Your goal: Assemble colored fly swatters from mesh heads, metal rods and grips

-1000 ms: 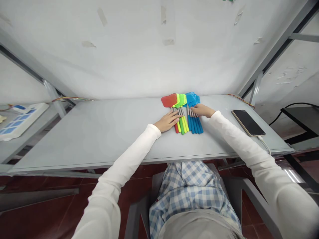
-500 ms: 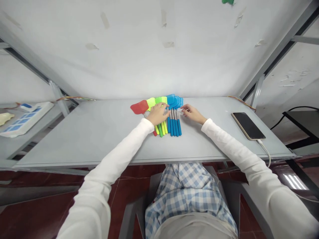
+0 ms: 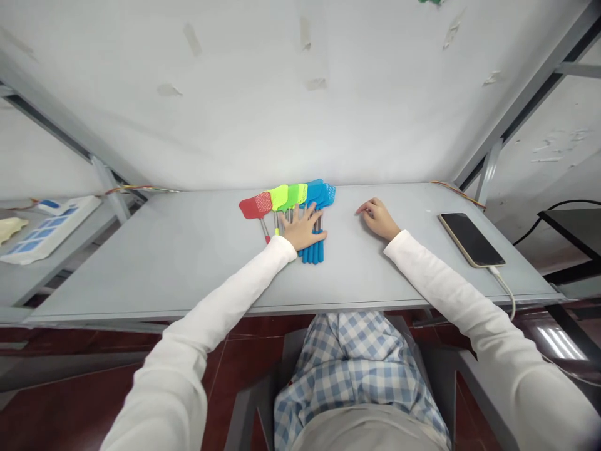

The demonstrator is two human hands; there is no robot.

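My left hand (image 3: 300, 233) lies spread over a fanned row of fly swatters, its fingers apart across their metal shafts. A red fly swatter (image 3: 256, 205) is at the row's left end, beside a yellow one (image 3: 278, 196) and a green one (image 3: 293, 196). Several blue fly swatters (image 3: 323, 195) overlap at the right end, and their blue grips (image 3: 313, 254) show below my palm. Part of the shafts and the other grips is hidden under the hand. To the right, apart from the swatters, my right hand (image 3: 379, 219) rests at the table with a finger stretched out, holding nothing.
A phone (image 3: 472, 239) with a white charging cable (image 3: 503, 285) lies on the right side of the grey table (image 3: 178, 250). The white wall (image 3: 263, 125) rises behind the table. At far left, a white tray with blue squares (image 3: 49, 230) sits on another surface.
The swatters have shifted slightly left, with the blue ones closer to the others. My left hand has spread over the shafts. My right hand has drawn away to the right from the blue swatters.
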